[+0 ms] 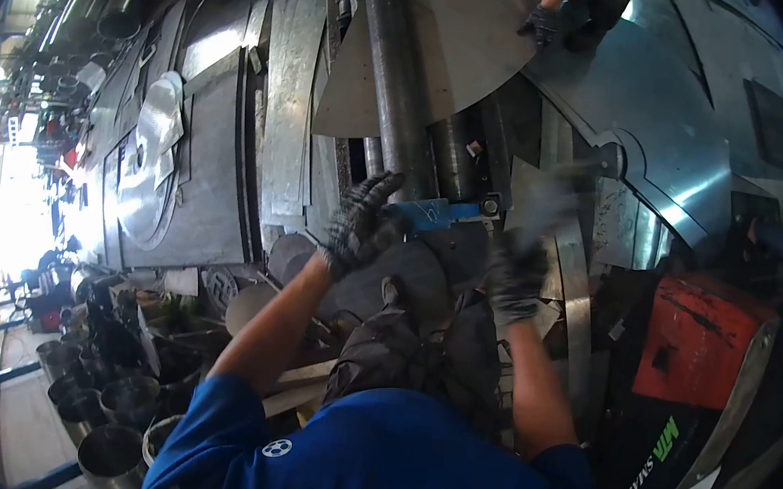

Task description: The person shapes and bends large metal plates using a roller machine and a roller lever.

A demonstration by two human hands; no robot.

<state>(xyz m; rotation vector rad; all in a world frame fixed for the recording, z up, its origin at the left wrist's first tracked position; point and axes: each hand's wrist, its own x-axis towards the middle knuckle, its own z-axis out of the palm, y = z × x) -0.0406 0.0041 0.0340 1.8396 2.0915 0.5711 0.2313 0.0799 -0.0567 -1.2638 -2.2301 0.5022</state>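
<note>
My left hand point(363, 225), in a dark striped glove, is beside the left end of a blue bracket point(429, 214); its fingers are apart and I see nothing held. My right hand point(515, 276), gloved too, is smeared by motion right of the bracket, and its fingers cannot be made out. Long steel rollers point(387, 70) run up from the bracket. A large curved metal sheet point(478, 37) lies across them, its lower edge above my hands.
At the top, another person's gloved hand point(539, 25) is at the sheet's edge. A red machine box point(701, 343) stands right. Flat metal sheets point(212, 166) lie left, with round metal tubes point(112, 454) at the lower left.
</note>
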